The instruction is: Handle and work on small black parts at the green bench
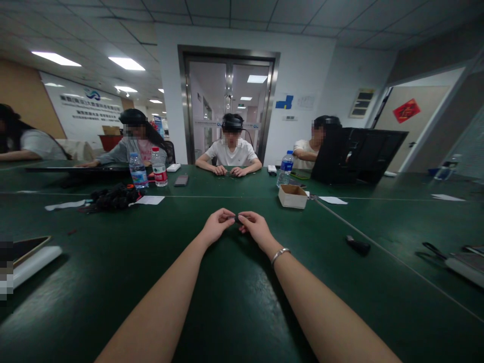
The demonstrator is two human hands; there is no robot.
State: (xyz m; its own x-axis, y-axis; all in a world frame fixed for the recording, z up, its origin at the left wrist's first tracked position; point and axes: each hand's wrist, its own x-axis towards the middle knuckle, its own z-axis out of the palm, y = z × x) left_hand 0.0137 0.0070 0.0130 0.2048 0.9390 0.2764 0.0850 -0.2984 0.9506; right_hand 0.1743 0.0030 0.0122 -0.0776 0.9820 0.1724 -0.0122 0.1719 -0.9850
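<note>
Box, pale and open-topped, stands on the green table. Nearer the wearer than the box and to its left, a small dark piece sits between two bare hands. The left hand has thumb and fingertips drawn narrow, pinching one end of the piece; the right hand pinches the other end, its lower fingers curled in. The piece is mostly covered, too small to identify. A bracelet rings the right wrist, nearer than the box.

Just behind the box and slightly to its left is a bottle; a paper lies to its right, and a monitor rises behind it on that side. A black object lies nearer than the box, to its right. Well to the box's left is a cable heap. Beyond the box, leftward, a person in a white shirt sits facing the wearer, both hands on the table.
</note>
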